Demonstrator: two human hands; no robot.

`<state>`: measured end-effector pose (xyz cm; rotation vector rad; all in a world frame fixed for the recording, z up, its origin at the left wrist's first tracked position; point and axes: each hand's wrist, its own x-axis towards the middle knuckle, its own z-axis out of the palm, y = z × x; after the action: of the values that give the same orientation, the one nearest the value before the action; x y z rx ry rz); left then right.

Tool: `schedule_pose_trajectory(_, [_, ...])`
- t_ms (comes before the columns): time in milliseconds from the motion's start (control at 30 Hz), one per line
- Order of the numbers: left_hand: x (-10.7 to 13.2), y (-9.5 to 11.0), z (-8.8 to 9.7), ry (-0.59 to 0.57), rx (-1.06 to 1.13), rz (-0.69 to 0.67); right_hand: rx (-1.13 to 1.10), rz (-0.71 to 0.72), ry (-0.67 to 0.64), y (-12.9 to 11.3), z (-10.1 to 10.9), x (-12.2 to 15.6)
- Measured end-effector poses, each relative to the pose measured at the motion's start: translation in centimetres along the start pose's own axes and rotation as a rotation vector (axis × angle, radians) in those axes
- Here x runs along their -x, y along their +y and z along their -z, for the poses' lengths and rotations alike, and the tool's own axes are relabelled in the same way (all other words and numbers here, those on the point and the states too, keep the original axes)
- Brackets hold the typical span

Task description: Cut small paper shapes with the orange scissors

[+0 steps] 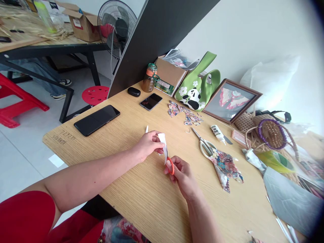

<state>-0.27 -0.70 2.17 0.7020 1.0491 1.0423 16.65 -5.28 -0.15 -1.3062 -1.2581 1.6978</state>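
Note:
Between the fingers of my left hand (149, 145) is a narrow strip of white paper (162, 139), held above the table. My right hand (181, 173) grips a small pair of scissors by its orange handles (171, 166). The blades point up at the strip's lower end and are mostly hidden behind it. A thin white scrap (146, 129) shows just beyond my left hand. To the right of my hands lie larger scissors with white handles (207, 148), touching a piece of flowered fabric (225, 165).
A big black phone (97, 120), a smaller phone (151, 101) and a black case (134, 91) lie at the left. Behind stand a bottle (149, 79), a green panda bag (196, 91) and a picture frame (231, 101). A glue bottle (217, 133) and baskets (272, 134) are right.

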Motion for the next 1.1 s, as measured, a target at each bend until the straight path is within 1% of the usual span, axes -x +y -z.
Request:
schedule_pose_trajectory(133, [-0.04,0.0,-0.06,-0.007,0.001,0.001,-0.017,0.013,0.005,0.2,0.08,-0.03])
schedule_pose_trajectory(333, [-0.04,0.08,-0.06,0.02,0.01,-0.002,-0.004,0.002,0.003,0.04,0.21,-0.05])
schedule_pose_trajectory(633, [0.31,0.13,-0.14,-0.032,-0.029,0.033,0.013,0.018,0.018,-0.04,0.04,-0.04])
schedule_pose_trajectory(867, [0.31,0.05,-0.12,-0.063,-0.039,0.034,0.022,0.011,0.039,-0.05,-0.06,-0.01])
schedule_pose_trajectory(1000, [0.23,0.07,-0.12,-0.033,-0.005,0.029,0.014,0.012,0.047,-0.13,-0.09,-0.03])
schedule_pose_trajectory(1100, [-0.02,-0.01,0.06,0.0,0.03,-0.001,0.015,0.006,0.047,-0.19,-0.08,0.0])
